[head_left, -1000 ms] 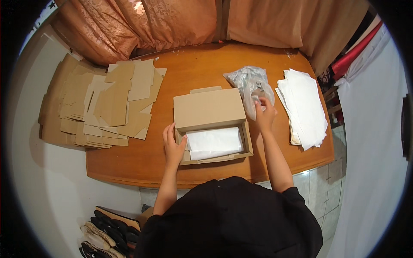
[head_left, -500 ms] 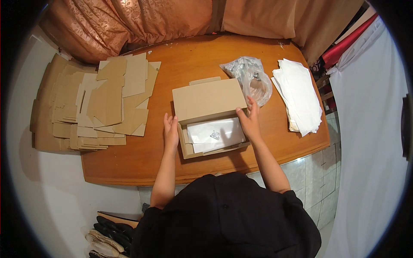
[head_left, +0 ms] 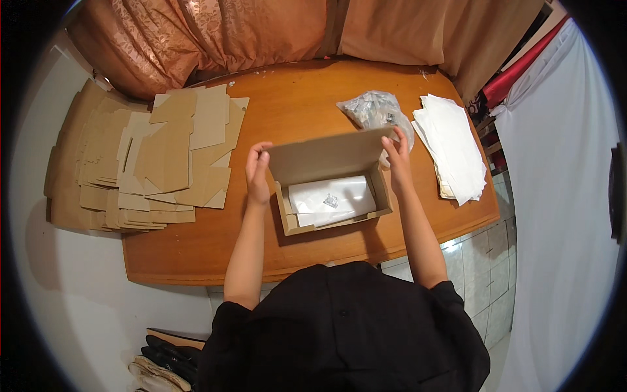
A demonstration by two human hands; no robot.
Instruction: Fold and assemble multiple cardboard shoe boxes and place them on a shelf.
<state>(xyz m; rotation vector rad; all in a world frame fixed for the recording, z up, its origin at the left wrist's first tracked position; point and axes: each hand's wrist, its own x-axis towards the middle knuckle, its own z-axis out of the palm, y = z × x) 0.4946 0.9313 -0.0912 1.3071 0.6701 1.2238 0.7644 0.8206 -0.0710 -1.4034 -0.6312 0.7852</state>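
A brown cardboard box stands on the table in front of me with its lid flap raised steeply along the far side. My left hand grips the lid at its left corner, thumb on the near face. At the right corner my right hand holds the same lid between thumb and fingers. White paper lies folded inside the box, and on top of it rests a small clear and silvery packet. What lies under the paper is hidden.
Flat cardboard blanks are piled on the left of the wooden table. Behind the box's right side sits a clear plastic bag of small packets. A stack of white paper sheets lies at the right. Curtains hang along the far edge.
The lid has swung up and back from leaning over the box, showing more of the inside. Both hands have moved away from me, up to the lid's corners.
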